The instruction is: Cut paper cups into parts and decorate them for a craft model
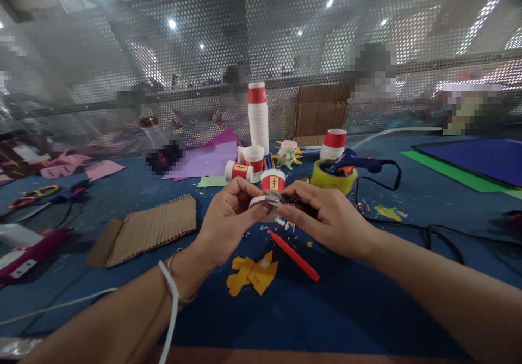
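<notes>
My left hand [228, 217] pinches a small white cut piece of paper cup [263, 201] between thumb and fingers. In my right hand [326, 214] is a pair of dark-handled scissors [304, 206], mostly covered by the fingers. Their metal blades lie against the white piece, where both hands meet. Just behind stands a red and white paper cup [273, 180]. Below the hands lie a red marker [294, 256], yellow paper cutouts [250, 274] and scattered paper scraps [287, 225] on the blue table.
A tall cup stack [258, 122] and more paper cups [253, 157] stand behind. To the right, a blue glue gun [361, 162] rests on a yellow tape roll [334, 178], its black cord trailing across the table. Corrugated cardboard [153, 228] and a purple glue gun [30, 255] lie left.
</notes>
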{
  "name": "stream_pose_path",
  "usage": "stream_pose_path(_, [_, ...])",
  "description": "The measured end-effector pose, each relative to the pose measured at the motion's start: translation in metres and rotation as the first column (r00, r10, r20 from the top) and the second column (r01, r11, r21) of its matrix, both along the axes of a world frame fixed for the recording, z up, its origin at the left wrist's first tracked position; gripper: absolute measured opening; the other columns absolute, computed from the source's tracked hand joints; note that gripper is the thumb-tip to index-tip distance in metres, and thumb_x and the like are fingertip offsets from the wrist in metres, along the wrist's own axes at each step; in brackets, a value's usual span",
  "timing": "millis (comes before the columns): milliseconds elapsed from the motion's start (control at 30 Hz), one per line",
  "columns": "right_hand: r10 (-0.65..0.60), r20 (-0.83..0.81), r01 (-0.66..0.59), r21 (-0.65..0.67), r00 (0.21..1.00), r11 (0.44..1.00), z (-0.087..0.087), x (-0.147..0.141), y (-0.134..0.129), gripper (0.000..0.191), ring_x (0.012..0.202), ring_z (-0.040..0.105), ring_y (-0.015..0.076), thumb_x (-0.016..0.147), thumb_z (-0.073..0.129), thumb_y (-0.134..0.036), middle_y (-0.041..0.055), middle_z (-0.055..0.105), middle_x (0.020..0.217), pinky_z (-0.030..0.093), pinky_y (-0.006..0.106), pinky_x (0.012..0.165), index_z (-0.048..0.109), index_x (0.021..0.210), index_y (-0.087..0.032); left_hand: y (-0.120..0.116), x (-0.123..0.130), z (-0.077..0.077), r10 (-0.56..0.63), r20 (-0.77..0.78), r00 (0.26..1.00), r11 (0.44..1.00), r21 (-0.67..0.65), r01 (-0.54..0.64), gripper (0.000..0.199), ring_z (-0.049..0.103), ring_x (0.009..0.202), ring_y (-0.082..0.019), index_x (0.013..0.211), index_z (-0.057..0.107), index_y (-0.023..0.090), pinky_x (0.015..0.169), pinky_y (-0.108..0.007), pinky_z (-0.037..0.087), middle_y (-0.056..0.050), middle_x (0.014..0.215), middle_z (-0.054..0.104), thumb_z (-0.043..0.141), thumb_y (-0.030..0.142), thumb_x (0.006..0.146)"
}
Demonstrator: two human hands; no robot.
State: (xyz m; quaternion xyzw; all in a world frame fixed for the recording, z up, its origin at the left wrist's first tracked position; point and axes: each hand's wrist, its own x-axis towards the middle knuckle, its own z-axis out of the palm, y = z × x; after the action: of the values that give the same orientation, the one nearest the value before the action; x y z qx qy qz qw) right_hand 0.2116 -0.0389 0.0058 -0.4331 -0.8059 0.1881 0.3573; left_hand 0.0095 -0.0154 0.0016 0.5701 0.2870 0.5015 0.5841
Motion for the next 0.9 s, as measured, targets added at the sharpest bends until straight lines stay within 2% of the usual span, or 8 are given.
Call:
stream_pose_path(333, [0.044,0.0,-0.044,0.08,0.999,0.996,-0.0008,0.0003,-0.0019,0.029,0.056,0.043,0.0106,0.1,0.052,-0.044,-0.0022,0.055,0.067,0.033,0.025,0.054,0.058,0.088,-0.019,-0.0002,-0.0011,-0.0025,-0.055,-0.029,0.998,0.994,0.091,0.058,0.026,0.067,0.077,-0.012,0.081,0.058,0.019,0.072,-0.024,0.054,0.0,0.083,0.072,0.083,0.02,0.076])
stream_pose_path(467, [0.041,0.009,-0.042,0.082,0.999,0.996,0.0002,0.0001,-0.0018,0.033,0.057,0.044,0.011,0.1,0.051,-0.047,-0.0014,0.055,0.068,0.033,0.026,0.054,0.058,0.086,-0.018,0.0001,-0.0017,-0.0019,-0.049,-0.047,0.998,0.991,0.121,0.054,0.026,0.065,0.076,-0.012,0.08,0.058,0.02,0.072,-0.024,0.054,0.001,0.08,0.069,0.083,0.021,0.076])
stream_pose_path(900, [0.072,0.031,-0.075,0.1,0.997,0.992,0.0009,0.0027,-0.0014,0.031,0.055,0.045,0.0099,0.1,0.052,-0.045,-0.0025,0.054,0.065,0.032,0.025,0.053,0.057,0.083,-0.019,-0.0006,-0.0031,-0.0019,-0.023,-0.076,0.997,0.993,0.118,0.032,0.028,0.064,0.076,-0.012,0.079,0.057,0.02,0.071,-0.025,0.053,0.001,0.081,0.069,0.085,0.023,0.074])
